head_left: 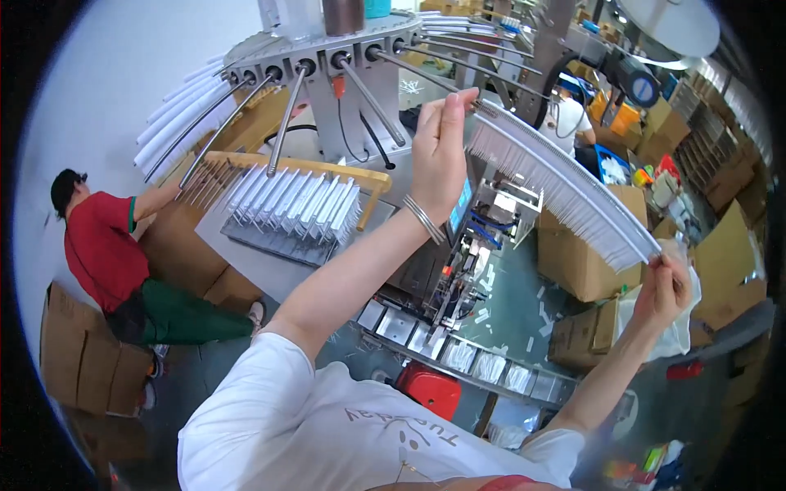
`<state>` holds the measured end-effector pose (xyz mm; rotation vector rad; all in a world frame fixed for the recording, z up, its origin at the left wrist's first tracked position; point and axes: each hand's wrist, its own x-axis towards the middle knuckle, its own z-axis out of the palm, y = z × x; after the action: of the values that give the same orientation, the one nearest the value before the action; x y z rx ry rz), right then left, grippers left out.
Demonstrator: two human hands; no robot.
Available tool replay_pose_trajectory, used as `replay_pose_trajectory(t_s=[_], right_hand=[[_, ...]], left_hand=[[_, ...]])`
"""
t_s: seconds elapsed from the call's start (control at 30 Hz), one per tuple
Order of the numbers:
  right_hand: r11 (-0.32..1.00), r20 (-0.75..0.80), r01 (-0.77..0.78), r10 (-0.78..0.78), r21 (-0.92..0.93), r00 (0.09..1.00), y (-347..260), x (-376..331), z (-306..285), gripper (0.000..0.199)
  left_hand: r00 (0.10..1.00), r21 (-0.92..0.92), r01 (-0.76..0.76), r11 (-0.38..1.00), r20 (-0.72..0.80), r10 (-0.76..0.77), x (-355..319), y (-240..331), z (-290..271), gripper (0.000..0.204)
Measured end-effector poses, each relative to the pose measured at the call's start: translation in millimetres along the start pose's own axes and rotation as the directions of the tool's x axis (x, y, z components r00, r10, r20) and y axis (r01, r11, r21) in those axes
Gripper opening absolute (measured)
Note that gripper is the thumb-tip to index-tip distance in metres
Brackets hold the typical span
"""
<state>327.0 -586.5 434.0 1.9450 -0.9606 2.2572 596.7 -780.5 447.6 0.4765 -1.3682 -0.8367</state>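
Note:
A long, straight row of thin white pieces (565,176) with a fringed lower edge stretches between my hands, slanting down to the right. A thin metal rod seems to run along its upper edge. My left hand (442,151), with bangles at the wrist, is closed at the row's upper left end, beside a spoke of a round metal rotary head (348,49). Whether the row still touches that spoke I cannot tell. My right hand (665,286) pinches the lower right end between thumb and fingers. What exactly the white pieces are is too fine to make out.
Bare metal spokes (286,119) stick out toward me; others at the left carry white rows (184,123). A wooden rack (372,176) holds several more rows. A machine with a conveyor (483,368) runs below. A red stool (430,389), cartons (589,254) and a co-worker in red (102,241) surround it.

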Motion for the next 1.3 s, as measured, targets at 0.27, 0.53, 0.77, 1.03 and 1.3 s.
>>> replay_pose_trajectory(t_s=[0.27,0.53,0.77,1.03,1.3], right_hand=[[0.958,0.308,0.207,-0.139,-0.199,0.941,-9.6,34.6,55.3,0.014],[0.932,0.407,0.242,-0.117,-0.271,0.906,5.2,55.3,119.8,0.015],[0.991,0.386,-0.017,0.069,-0.136,0.92,40.9,61.8,167.9,0.01],[0.949,0.232,-0.313,0.301,0.016,0.925,61.9,49.1,175.7,0.004],[0.938,-0.045,-0.344,0.346,0.044,0.937,40.1,15.3,117.7,0.04]], left_hand=[[0.991,-0.178,0.104,0.979,-0.066,-0.117,17.2,-7.8,-9.5,0.057],[0.977,-0.181,0.073,0.981,-0.185,-0.107,43.3,-30.6,-32.3,0.064],[0.961,-0.051,0.224,0.973,-0.152,-0.229,6.9,-26.9,-60.3,0.045],[1.0,0.212,0.024,0.977,0.002,-0.025,-31.9,-19.3,-77.5,0.03],[0.986,0.23,-0.147,0.962,0.114,0.123,-27.4,-11.7,-39.4,0.012]])
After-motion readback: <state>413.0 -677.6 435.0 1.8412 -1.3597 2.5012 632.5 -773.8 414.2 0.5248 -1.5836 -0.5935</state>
